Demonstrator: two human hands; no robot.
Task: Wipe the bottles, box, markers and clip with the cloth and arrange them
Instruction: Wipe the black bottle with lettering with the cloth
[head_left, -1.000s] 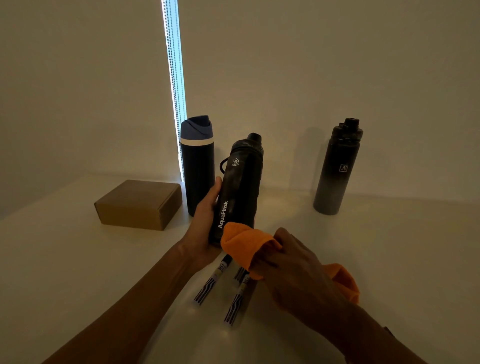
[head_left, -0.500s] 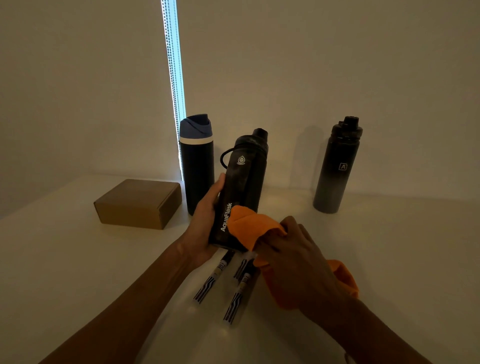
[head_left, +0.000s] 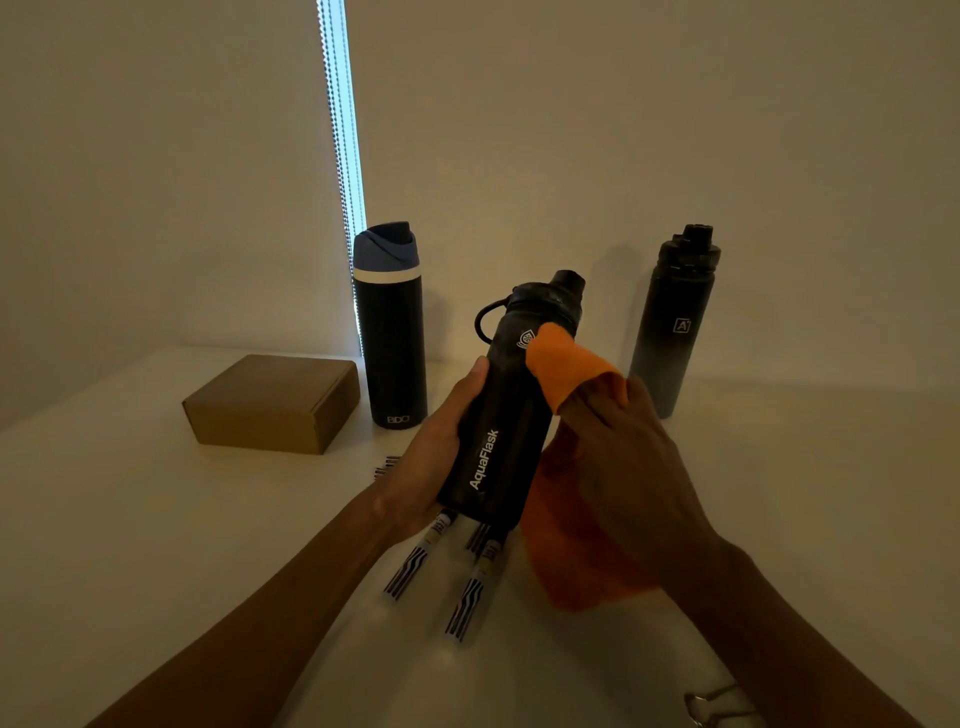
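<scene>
- The black bottle (head_left: 498, 415) is gripped by the left hand (head_left: 434, 462), tilted above the desk (head_left: 156, 519).
- The cloth (head_left: 566, 371) is clutched by the right hand (head_left: 628, 467) against the bottle's shoulder.
- The box (head_left: 270, 402), markers (head_left: 410, 571) and clip (head_left: 714, 701) are judged yet to be wiped.

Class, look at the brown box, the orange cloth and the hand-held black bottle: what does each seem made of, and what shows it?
Brown box: likely cardboard, matte, with crisp folded edges. Orange cloth: soft fabric, perhaps microfibre; it drapes and creases. Black bottle: probably powder-coated metal, matte with printed white lettering, though dim light leaves plastic possible.
</scene>
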